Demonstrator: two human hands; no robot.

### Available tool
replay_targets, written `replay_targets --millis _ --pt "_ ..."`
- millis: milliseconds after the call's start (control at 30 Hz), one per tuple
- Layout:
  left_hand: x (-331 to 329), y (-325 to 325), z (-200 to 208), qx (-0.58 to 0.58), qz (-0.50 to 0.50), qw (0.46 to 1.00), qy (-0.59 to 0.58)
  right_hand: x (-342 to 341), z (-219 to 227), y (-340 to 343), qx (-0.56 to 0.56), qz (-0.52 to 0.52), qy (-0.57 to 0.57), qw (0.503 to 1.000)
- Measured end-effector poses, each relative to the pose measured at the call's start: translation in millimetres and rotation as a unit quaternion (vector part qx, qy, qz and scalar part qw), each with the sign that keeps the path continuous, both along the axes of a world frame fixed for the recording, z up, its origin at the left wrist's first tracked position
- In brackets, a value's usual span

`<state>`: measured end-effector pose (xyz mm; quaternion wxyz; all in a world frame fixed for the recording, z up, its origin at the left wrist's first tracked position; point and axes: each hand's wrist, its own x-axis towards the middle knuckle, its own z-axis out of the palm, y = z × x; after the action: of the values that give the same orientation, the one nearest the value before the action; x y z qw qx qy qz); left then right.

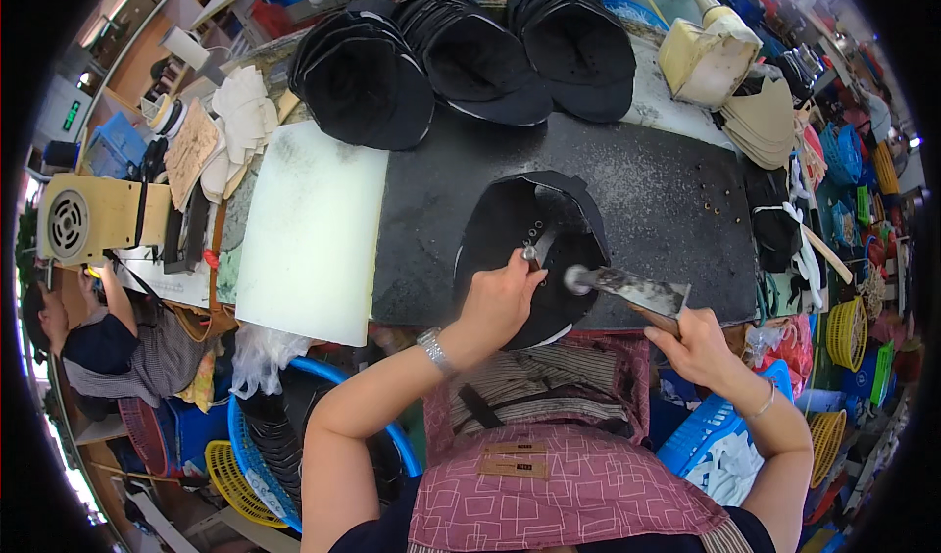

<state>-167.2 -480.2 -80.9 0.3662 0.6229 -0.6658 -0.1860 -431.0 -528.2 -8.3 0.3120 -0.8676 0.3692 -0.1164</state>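
Note:
A single black cap [495, 225] lies with its hollow up on the dark work mat, small metal rings showing inside it. Over the cap, my left hand [503, 301] is closed round a short metal punch [530, 255]. My right hand [698, 345] grips the wooden handle of a hammer [642, 290]. Its long metal head has a round face, blurred, a little right of the punch and apart from it, and flares into a broad flat end near my right hand. Whether the punch tip touches the cap is hidden by my fingers.
Stacked black caps [480, 63] stand along the table's far side. A white board [309, 229] covers the left part. Small rings [708, 205] lie on the dark mat [667, 190] at right. Blue baskets [720, 421] flank me below. Another person [127, 347] works at far left.

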Motion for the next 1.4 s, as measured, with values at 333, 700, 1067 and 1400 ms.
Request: replay_targets --millis 333,700,1067,1400 --pt "-12 -7 -1 0.085 0.107 0.951 0.279 -21 -22 7 -0.027 -0.035 -0.011 0.999" --pt "-18 -14 -5 -0.030 0.023 0.999 -0.024 11 -12 -22 -0.007 0.051 -0.120 0.991" --pt "-20 -24 -3 0.038 0.109 0.975 0.191 9 46 -31 -0.109 -0.012 -0.120 0.987" --pt "-15 -30 -4 0.036 0.049 0.996 0.067 -3 11 -19 0.053 -0.026 0.066 0.996"
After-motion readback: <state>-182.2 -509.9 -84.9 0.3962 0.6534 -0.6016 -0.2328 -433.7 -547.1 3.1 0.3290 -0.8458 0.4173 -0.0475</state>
